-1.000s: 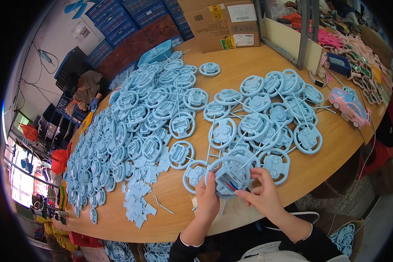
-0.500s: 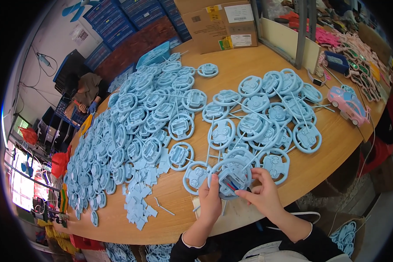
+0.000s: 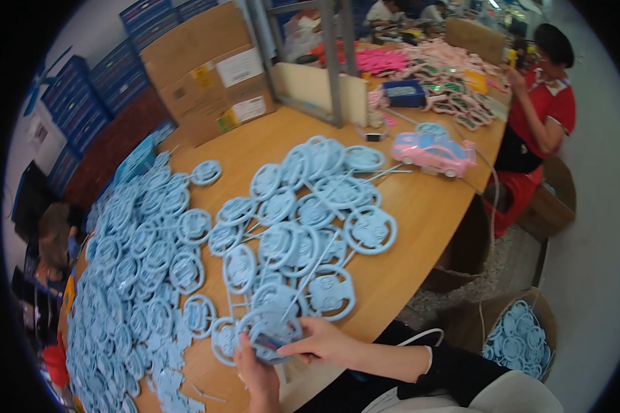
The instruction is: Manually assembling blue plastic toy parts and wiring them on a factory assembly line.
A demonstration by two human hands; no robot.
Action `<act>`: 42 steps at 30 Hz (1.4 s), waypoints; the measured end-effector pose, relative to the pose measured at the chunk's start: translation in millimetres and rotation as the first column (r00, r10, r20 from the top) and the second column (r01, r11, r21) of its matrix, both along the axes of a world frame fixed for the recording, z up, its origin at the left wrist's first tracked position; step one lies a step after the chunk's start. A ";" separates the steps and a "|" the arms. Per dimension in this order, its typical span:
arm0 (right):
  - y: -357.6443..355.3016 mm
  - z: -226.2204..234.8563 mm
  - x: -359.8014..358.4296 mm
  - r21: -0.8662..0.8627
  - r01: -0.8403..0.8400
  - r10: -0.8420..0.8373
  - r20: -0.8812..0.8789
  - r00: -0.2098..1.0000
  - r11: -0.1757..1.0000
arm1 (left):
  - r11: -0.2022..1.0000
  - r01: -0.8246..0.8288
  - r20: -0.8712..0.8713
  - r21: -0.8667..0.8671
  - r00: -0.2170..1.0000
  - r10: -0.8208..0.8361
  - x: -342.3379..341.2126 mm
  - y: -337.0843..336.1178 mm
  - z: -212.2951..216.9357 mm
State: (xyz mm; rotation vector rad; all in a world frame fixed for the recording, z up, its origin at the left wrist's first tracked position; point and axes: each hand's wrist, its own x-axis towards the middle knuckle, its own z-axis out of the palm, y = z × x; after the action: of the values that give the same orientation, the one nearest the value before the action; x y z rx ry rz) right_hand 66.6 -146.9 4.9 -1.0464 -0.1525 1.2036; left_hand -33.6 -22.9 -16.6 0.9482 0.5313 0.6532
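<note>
Near the table's front edge I hold a light-blue toy steering wheel point(image 3: 274, 318), tilted, with a dark patch at its middle. My left hand point(image 3: 257, 375) is closed on its near left side, thumb up along the rim. From the right, my right hand point(image 3: 326, 341) has its thumb at the wheel's middle and its other fingers curled beside the rim; blur hides whether they also pinch a small part. Just beyond my hands lies a pile of similar toy steering wheels point(image 3: 369, 230) with thin blue rods among them.
A larger heap of blue wheels point(image 3: 127, 265) covers the table's left side, with small flat blue pieces point(image 3: 169, 385) near it. A pink toy car point(image 3: 434, 153), a cardboard box point(image 3: 203, 76) and a blue tray point(image 3: 404, 94) stand farther back. Beside the table sits a person in red point(image 3: 545, 113).
The head view has swung to the right, bringing the person in red and the box of wheels on the floor into fuller view. Both hands still hold the steering wheel, now tilted more.
</note>
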 end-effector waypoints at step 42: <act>-2.1 -5.7 -6.4 0.086 0.057 -0.054 -0.031 0.998 0.995 | 0.968 0.121 -0.003 0.218 0.992 -0.123 1.9 0.8 2.4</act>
State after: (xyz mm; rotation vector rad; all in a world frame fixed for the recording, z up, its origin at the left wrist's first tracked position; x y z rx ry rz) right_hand 60.2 -149.0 -0.7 -0.9512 -0.1512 1.1511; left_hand -31.7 -22.2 -14.2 1.1737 0.3931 0.6130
